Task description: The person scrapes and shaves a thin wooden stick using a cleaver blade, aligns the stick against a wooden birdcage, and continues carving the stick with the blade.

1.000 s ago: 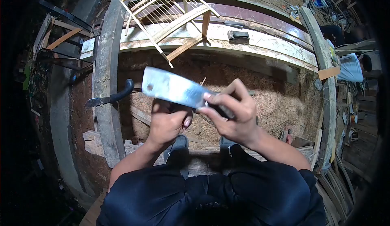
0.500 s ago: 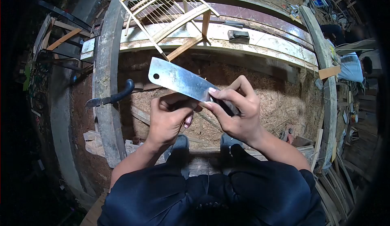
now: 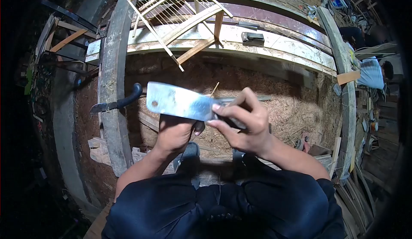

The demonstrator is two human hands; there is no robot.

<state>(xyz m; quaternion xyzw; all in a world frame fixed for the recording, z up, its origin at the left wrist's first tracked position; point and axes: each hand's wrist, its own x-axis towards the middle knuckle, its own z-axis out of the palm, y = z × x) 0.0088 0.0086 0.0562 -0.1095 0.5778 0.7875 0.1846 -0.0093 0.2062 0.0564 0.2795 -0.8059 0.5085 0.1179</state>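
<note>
My right hand (image 3: 249,125) grips the dark handle of a cleaver (image 3: 178,101), with thumb and forefinger pinched at the base of the blade. The broad shiny blade points left, with a hole near its far end. Below it is my left hand (image 3: 174,133), its fingers curled and partly hidden by the blade. A thin wooden stick (image 3: 215,88) pokes up past the blade's upper edge and runs down behind it toward my left fingers. Where the stick meets my fingers is covered.
A slatted wooden frame (image 3: 189,28) leans on the pale plank bench (image 3: 283,52), near a dark block-like tool (image 3: 252,38). A black-handled knife (image 3: 124,99) lies across the left beam (image 3: 112,67). Shavings (image 3: 283,114) cover the ground. Another person (image 3: 371,73) is at the far right.
The cleaver has moved down and left, and its blade lies more level. More of the thin stick shows above the blade. My left hand has dropped slightly.
</note>
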